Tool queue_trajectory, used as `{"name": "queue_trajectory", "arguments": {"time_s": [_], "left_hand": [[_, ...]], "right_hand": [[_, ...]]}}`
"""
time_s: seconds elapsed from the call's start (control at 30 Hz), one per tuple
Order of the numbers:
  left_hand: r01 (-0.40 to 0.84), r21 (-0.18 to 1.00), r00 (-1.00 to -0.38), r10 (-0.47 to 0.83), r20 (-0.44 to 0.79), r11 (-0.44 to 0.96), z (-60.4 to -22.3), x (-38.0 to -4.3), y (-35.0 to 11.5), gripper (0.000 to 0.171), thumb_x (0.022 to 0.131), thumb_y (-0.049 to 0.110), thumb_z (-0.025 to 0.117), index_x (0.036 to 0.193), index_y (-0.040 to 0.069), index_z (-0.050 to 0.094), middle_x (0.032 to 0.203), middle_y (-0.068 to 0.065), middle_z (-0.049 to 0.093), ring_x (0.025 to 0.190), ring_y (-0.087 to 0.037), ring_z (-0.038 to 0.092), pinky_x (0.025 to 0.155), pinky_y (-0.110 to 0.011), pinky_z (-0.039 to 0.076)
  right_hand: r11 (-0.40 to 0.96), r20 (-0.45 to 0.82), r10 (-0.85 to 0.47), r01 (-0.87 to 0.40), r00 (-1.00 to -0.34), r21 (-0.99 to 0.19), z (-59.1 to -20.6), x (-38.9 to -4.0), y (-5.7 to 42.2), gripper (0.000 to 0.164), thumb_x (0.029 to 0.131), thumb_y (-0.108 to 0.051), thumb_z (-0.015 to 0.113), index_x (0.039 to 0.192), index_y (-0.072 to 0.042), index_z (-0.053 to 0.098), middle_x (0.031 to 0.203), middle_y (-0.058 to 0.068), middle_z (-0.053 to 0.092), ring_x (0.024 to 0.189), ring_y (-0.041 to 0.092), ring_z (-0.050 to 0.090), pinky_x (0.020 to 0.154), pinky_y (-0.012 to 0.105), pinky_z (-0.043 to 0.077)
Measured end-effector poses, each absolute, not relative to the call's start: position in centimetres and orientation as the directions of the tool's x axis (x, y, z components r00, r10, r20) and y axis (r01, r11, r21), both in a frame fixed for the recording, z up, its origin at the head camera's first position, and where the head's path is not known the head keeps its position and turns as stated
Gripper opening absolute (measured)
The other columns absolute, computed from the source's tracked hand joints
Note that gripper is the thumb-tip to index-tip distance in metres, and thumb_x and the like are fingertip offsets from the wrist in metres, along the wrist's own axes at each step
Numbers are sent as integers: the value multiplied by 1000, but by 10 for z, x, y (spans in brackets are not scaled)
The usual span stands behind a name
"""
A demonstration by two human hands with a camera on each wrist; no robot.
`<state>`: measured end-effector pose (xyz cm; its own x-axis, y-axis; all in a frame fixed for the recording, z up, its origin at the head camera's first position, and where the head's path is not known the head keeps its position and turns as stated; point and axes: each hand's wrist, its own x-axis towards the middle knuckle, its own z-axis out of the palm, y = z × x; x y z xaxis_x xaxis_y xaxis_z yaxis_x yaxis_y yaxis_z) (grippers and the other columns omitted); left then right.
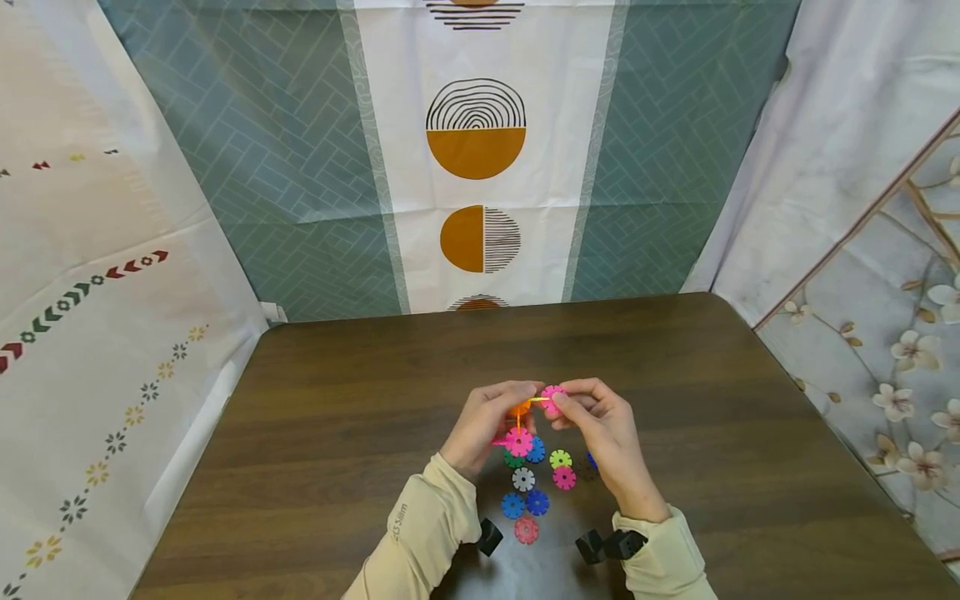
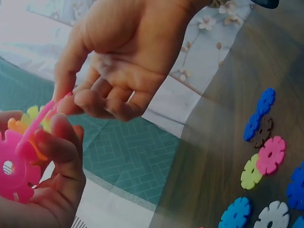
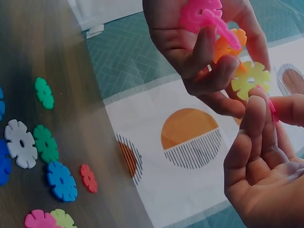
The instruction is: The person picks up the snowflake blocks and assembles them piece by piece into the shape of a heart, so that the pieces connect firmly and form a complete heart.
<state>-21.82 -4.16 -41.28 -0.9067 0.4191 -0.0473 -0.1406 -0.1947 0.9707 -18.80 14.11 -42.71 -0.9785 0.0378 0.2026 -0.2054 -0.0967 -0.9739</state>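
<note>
Two bare hands in cream sleeves (image 1: 423, 525) meet just below centre in the head view, above a dark wood-grain desk (image 1: 360, 392). The left hand (image 1: 480, 421) has its grip curled around a joined chain (image 1: 521, 409) of notched plastic discs: two pink, one orange, one yellow. The right hand (image 1: 606, 425) has its grip nearly closed, thumb and fingers pinching a pink disc (image 1: 551, 391) at the edge of the chain's yellow disc (image 3: 251, 81); whether it is slotted in cannot be told. At lower centre, loose discs lie on the desk, including a white disc (image 1: 523, 479) and a red disc (image 1: 527, 530).
</note>
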Motion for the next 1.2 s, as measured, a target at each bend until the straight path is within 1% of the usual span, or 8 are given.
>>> {"name": "queue_trajectory", "arguments": {"time_s": [0.2, 0.33, 0.4, 0.5, 0.6, 0.77, 1.03, 1.2], "left_hand": [[-168, 966, -910, 407, -75, -199, -415, -219, -41, 35, 95, 30, 60, 113, 3, 71, 72, -6, 62, 57, -14, 56, 50, -21, 47], [-187, 956, -925, 368, -95, -225, -415, -221, -45, 35, 96, 30, 58, 113, 2, 70, 77, -7, 64, 59, -13, 58, 51, -22, 49], [-191, 954, -930, 354, -101, -230, -414, -222, -47, 35, 97, 29, 55, 114, 2, 69, 81, -7, 66, 61, -12, 59, 52, -22, 50], [-193, 954, -933, 345, -105, -230, -414, -222, -49, 35, 99, 29, 53, 115, 2, 68, 86, -8, 67, 62, -12, 60, 53, -22, 51], [-188, 956, -932, 349, -102, -225, -413, -221, -50, 37, 99, 29, 52, 115, 0, 68, 86, -8, 67, 62, -12, 60, 53, -22, 50], [-177, 959, -938, 334, -97, -219, -413, -221, -51, 38, 99, 29, 53, 115, -3, 66, 82, -6, 66, 62, -12, 60, 54, -21, 50], [-167, 964, -940, 330, -93, -206, -413, -220, -50, 39, 99, 30, 53, 114, -4, 66, 79, -6, 63, 62, -11, 59, 54, -21, 48], [-166, 964, -939, 332, -90, -208, -413, -219, -48, 39, 99, 29, 53, 113, -4, 66, 79, -9, 62, 62, -11, 58, 54, -21, 48]], "right_hand": [[23, 215, 25, -215, -976, -976, -428, -188, 145, 23, 96, -19, 62, 108, 1, 61, 84, 18, 69, 70, 28, 67, 72, 33, 58], [276, 184, 26, -170, -983, -946, -433, -190, 157, 30, 99, -25, 58, 118, -2, 58, 84, 15, 65, 73, 28, 63, 69, 29, 55], [465, 124, 11, -105, -992, -879, -438, -192, 166, 36, 97, -27, 60, 122, -3, 56, 87, 12, 62, 75, 27, 59, 69, 30, 54], [723, 9, -20, -21, -1000, -691, -448, -193, 178, 44, 92, -30, 67, 124, -2, 56, 97, 9, 58, 87, 25, 53, 74, 38, 52], [846, -86, -29, 21, -996, -532, -457, -192, 189, 48, 84, -31, 76, 118, 0, 61, 101, 10, 56, 95, 28, 49, 80, 47, 50], [889, -159, -40, 37, -986, -456, -470, -191, 198, 47, 76, -30, 83, 107, -1, 64, 95, 9, 55, 88, 26, 49, 77, 48, 49], [859, -149, -53, 31, -987, -511, -478, -194, 200, 33, 79, -22, 81, 99, -3, 64, 89, 6, 58, 78, 20, 55, 76, 46, 53], [833, -171, -63, 43, -983, -552, -482, -196, 202, 35, 81, -20, 79, 105, -1, 63, 93, 8, 58, 81, 21, 55, 81, 45, 53]]}}
